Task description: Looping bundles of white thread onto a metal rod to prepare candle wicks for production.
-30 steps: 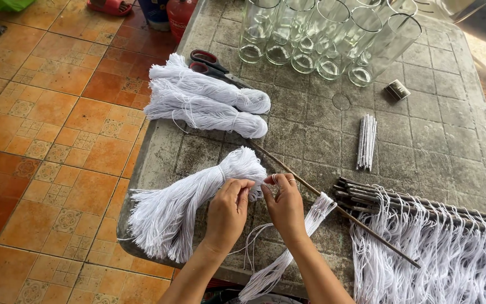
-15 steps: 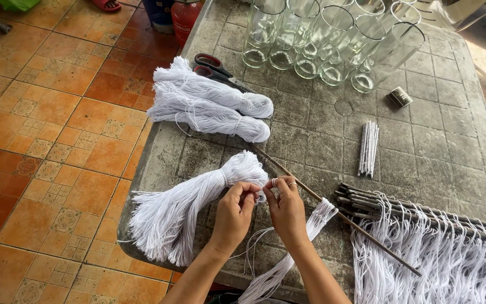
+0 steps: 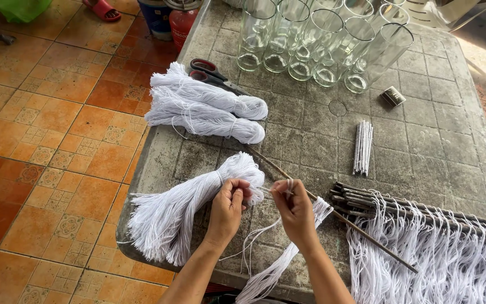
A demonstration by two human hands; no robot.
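My left hand (image 3: 229,207) pinches the tied end of a white cord bundle (image 3: 187,205) that lies at the near left of the grey table (image 3: 417,146). My right hand (image 3: 292,204) is a little to its right, its fingers closed on a thin white strand drawn from that bundle. Loose strands hang down below both hands. A long thin stick (image 3: 341,217) runs slantwise under my right hand. A smaller bunch of white cords (image 3: 288,259) lies beneath my right wrist and droops over the table's front edge.
Two more white cord bundles (image 3: 203,110) lie at the left, red-handled scissors (image 3: 209,72) behind them. Several tall glasses (image 3: 322,42) stand at the back. A bunch of white sticks (image 3: 362,147), a small box (image 3: 392,96) and rods hung with cords (image 3: 423,236) lie to the right.
My hands have drawn apart: the right one has pulled a strand out to the right, while the left one has closed tighter on the bundle's end.
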